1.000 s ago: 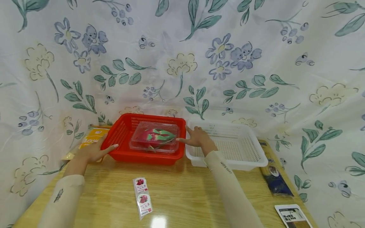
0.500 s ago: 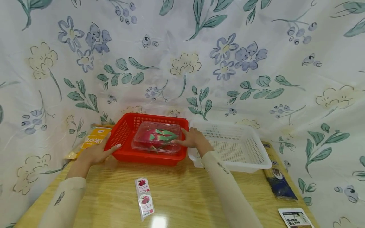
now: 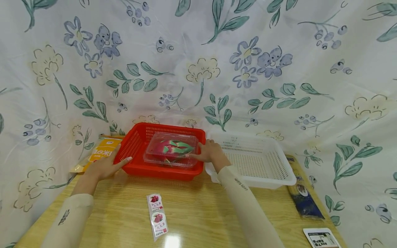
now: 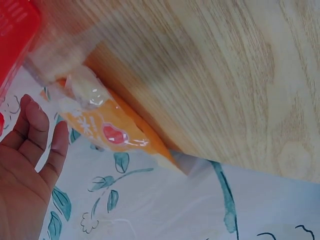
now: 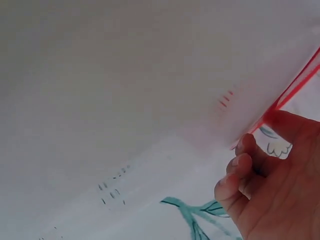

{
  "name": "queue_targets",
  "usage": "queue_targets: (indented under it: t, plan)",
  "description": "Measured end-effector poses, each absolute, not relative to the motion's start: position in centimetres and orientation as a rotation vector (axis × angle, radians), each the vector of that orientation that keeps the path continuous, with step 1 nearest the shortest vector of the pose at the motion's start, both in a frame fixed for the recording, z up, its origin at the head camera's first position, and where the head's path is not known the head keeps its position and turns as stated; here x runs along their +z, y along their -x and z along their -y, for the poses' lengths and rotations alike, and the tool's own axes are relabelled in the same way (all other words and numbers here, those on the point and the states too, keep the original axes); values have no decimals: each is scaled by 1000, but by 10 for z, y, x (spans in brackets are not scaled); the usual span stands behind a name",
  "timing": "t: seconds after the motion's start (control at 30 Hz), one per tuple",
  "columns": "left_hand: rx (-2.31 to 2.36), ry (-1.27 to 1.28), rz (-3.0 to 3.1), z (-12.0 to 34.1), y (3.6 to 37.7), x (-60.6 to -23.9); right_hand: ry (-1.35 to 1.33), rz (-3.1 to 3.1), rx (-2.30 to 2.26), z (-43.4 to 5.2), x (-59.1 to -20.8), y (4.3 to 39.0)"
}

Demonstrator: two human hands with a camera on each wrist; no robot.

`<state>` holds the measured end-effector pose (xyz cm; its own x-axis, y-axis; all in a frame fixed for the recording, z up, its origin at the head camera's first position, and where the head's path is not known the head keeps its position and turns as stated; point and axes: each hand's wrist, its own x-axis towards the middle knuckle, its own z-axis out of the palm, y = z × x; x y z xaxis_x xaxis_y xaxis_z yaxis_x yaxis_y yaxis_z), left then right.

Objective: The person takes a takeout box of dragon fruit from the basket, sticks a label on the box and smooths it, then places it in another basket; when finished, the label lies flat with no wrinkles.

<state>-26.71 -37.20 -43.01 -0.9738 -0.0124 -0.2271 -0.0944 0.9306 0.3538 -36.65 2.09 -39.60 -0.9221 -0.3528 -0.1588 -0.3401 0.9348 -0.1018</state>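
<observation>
A red plastic basket stands on the table and holds a clear lidded box with a dragon fruit inside. My left hand grips the basket at its left end, thumb over the front corner and fingers outside the wall. Several bent fingers of this hand show beside the red wall in the left wrist view. On the opposite side, my right hand holds the right rim, its thumb reaching over the edge toward the box. In the right wrist view, the right thumb meets the red rim above curled fingers.
A white basket stands close on the right. An orange packet lies beyond my left hand. A strip of dragon fruit stickers lies in front. A blue and gold bag and a printed card lie at the right. Floral cloth hangs behind.
The right hand's spread fingers have come together at the red rim, and its thumb has shifted farther over the edge. The head view has shifted slightly; the left hand keeps its place.
</observation>
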Motion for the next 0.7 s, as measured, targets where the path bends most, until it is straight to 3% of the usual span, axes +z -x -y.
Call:
queue_targets:
  t: [0.7]
  plan:
    - [590, 64, -2907, 374, 270, -437, 588, -3014, 272, 1, -406, 366]
